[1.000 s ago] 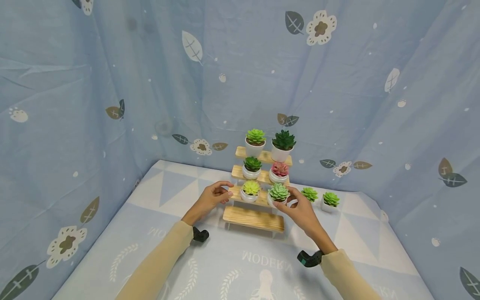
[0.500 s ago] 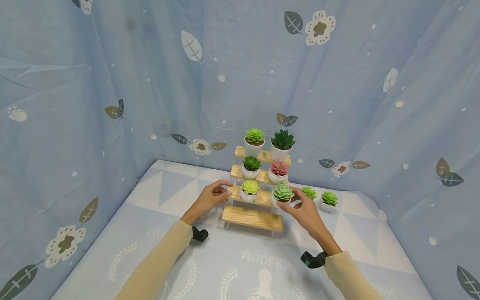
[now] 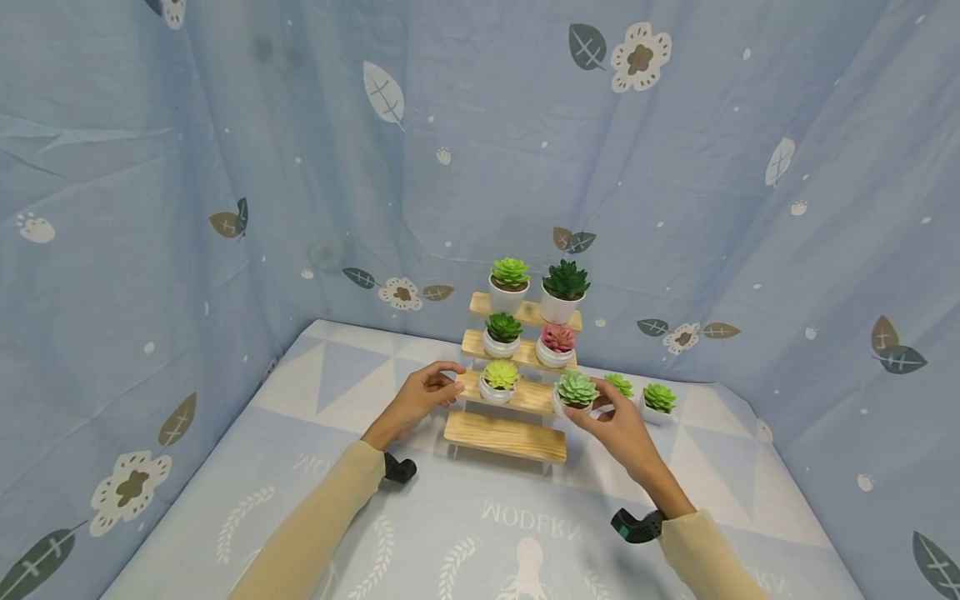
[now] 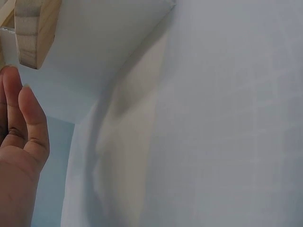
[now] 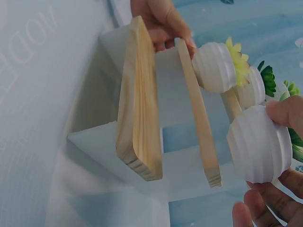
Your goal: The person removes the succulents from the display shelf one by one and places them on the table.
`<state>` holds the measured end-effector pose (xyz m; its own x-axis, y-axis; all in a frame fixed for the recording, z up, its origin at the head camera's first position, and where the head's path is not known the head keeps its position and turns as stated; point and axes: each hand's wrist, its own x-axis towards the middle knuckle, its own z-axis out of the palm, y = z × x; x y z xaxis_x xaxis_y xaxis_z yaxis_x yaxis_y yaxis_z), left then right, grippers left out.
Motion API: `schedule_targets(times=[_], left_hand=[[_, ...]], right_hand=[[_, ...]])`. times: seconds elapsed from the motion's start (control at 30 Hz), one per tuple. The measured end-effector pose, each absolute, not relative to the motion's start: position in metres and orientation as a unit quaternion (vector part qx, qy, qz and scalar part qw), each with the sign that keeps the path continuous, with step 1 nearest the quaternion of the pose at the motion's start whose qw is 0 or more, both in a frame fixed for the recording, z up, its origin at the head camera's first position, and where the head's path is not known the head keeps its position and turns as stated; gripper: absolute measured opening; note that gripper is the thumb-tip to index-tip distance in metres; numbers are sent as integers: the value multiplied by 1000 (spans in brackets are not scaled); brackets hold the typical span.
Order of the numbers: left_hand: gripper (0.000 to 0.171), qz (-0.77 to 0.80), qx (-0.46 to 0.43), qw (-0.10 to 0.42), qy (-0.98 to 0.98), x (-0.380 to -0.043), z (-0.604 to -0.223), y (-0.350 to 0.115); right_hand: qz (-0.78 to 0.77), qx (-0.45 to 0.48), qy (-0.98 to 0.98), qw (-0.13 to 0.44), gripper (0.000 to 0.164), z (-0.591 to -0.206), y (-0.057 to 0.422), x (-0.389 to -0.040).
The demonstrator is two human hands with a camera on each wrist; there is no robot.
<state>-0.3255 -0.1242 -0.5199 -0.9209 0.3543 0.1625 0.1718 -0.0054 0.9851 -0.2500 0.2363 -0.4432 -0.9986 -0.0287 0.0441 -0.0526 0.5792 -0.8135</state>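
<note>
My right hand (image 3: 617, 423) pinches the white ribbed pot of a pale green potted succulent (image 3: 576, 392) between thumb and fingers, at the right end of the third tier. In the right wrist view this pot (image 5: 260, 144) is apart from the plank. My left hand (image 3: 423, 400) holds the left end of the same tier of the wooden stepped plant stand (image 3: 505, 437), thumb and index finger at its edge. On that tier stands a yellow-green succulent (image 3: 498, 382). Above are a dark green succulent (image 3: 502, 335) and a pink succulent (image 3: 556, 344).
The top tier bears a bright green succulent (image 3: 509, 283) and a tall dark green succulent (image 3: 564, 290). Two small green succulents (image 3: 657, 402) (image 3: 619, 385) stand on the table right of the stand, one partly behind my right hand. A patterned blue curtain (image 3: 480, 150) surrounds the table.
My right hand has moved right with the pale green succulent, from its place on the third tier to that tier's right end. The left hand stays at the stand's left end.
</note>
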Motion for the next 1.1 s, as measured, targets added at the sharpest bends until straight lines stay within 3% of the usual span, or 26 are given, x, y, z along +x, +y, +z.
schedule_targets(times=[0.73,1.1], left_hand=[[39,691,191,76,692,-314,-503,-124],[39,696,190,79,688,-316,-505,-123]], right_hand=[[455,2,-890,26,83,-448,257,-242],[457,-21,-889,13,93,-460,278,-239]])
